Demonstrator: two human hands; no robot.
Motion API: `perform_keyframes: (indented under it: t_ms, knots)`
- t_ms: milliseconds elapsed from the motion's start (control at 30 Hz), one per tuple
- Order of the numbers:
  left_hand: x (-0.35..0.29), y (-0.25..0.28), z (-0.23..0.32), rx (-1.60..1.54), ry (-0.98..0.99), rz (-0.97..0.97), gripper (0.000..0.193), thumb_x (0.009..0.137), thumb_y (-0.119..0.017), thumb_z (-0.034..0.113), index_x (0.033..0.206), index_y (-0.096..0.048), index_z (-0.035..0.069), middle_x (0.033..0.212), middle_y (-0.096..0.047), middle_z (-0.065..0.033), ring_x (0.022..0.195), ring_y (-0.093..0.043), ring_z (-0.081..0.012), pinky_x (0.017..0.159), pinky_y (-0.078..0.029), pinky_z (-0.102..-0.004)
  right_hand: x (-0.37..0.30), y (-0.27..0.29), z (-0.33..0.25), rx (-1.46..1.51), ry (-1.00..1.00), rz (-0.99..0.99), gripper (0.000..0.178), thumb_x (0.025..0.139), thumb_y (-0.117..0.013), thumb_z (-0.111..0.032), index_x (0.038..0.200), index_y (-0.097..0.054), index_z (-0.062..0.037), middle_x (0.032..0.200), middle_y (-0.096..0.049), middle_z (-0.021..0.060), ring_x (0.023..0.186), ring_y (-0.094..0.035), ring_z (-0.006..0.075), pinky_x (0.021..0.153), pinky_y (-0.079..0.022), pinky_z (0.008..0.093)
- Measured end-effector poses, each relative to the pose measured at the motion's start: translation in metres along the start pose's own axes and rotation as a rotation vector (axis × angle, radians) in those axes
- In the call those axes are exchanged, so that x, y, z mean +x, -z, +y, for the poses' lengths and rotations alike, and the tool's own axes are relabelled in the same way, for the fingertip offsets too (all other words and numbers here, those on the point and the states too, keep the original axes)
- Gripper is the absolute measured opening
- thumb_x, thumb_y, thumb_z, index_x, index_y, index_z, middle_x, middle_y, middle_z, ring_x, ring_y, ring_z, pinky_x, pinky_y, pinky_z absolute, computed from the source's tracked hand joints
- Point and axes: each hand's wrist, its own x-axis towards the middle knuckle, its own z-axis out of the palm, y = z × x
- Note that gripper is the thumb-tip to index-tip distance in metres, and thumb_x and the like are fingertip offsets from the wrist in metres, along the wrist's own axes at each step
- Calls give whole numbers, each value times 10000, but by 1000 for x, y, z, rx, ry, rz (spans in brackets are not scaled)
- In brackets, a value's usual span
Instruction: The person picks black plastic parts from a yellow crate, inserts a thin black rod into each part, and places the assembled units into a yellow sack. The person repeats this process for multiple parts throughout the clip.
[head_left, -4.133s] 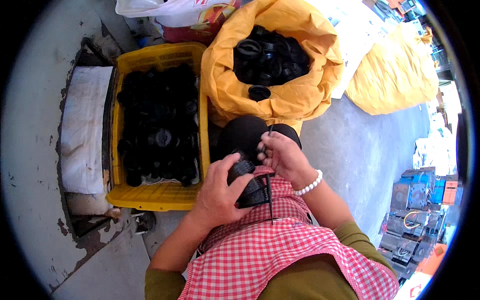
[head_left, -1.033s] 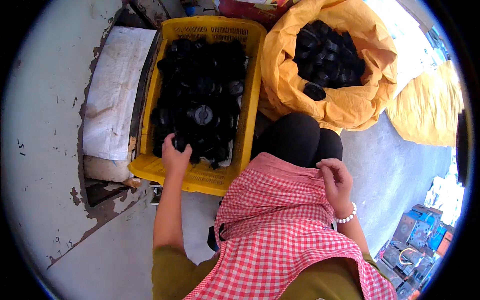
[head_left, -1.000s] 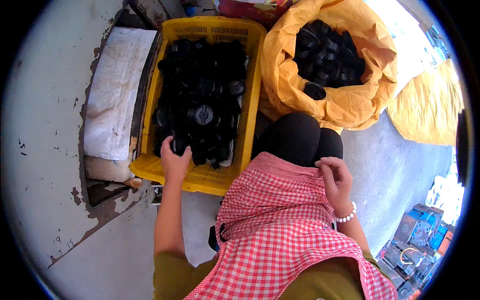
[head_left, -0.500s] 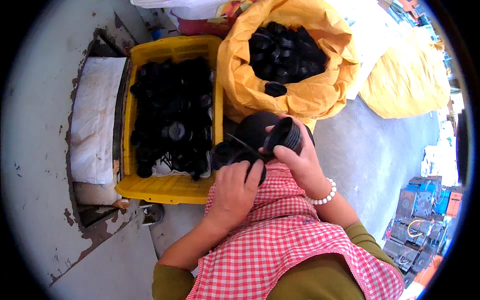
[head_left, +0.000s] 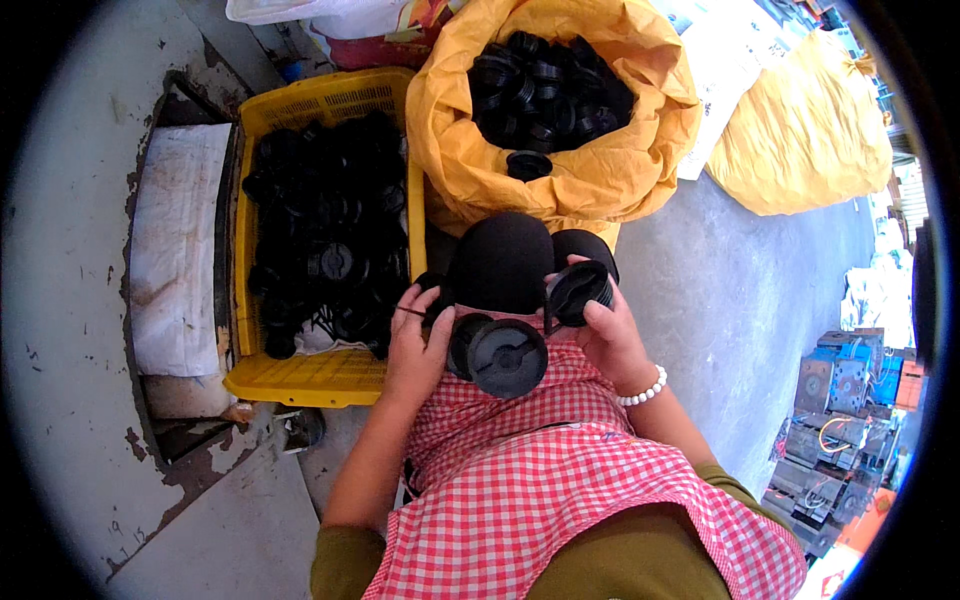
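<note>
My right hand [head_left: 612,342] grips a round black plastic cap [head_left: 580,293], its face tilted up and a strap-like strip at its left side. My left hand [head_left: 412,345] is curled round another dark cap [head_left: 434,291], mostly hidden by the fingers; a thin dark strip crosses them. Between the hands, a black cap [head_left: 508,358] with a slotted disc face rests on my checked apron [head_left: 580,470]. Behind it is a second black cap [head_left: 462,345], partly covered.
A yellow crate [head_left: 300,388] full of black caps stands at the left. Ahead is an open orange sack [head_left: 440,130] of similar caps, with one cap [head_left: 528,165] on its folded rim. Farther right sits another yellow-orange sack [head_left: 800,140]. Metal blocks [head_left: 830,430] stand at the far right.
My hands have moved apart, the left one toward the crate. The right hand's cap has turned its face upward. Two caps now show on the apron between the hands.
</note>
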Motion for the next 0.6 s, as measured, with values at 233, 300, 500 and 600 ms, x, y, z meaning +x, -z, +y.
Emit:
perform_keyframes:
  t_ms: [233, 300, 500, 600]
  knots:
    - [7, 23, 0, -5, -35, -152, 430, 798, -744, 388, 1144, -672, 143, 1401, -378, -243, 1284, -426, -380, 1060, -359, -440, -3, 25, -4, 35, 112, -2, 744, 824, -734, -298, 1391, -325, -44, 1195, -575, 135, 1092, -600, 254, 906, -519, 430]
    - [7, 24, -6, -80, -118, -61, 443, 795, -753, 348, 1148, -659, 99, 1343, -433, -219, 1227, -477, -351, 1018, -397, -423, -6, 17, -10, 97, 195, 15, 739, 834, -725, -286, 1400, -303, -67, 1215, -553, 145, 1113, -598, 275, 912, -521, 451]
    - [-7, 15, -6, -331, 125, -57, 645, 822, -730, 235, 1360, -440, 29, 1261, -539, -143, 1159, -529, -252, 967, -431, -364, -17, -34, -33, 190, 490, -65, 702, 775, -778, -220, 1306, -337, -94, 1248, -521, 198, 1134, -577, 342, 944, -507, 477]
    - [-18, 14, 12, -803, 145, -51, 555, 894, -657, 238, 1370, -438, 53, 1229, -585, -136, 1129, -558, -225, 1003, -418, -348, -15, -33, -27, -84, 490, -278, 698, 679, -865, -197, 1157, -368, -91, 1335, -441, 257, 1221, -500, 359, 1010, -441, 444]
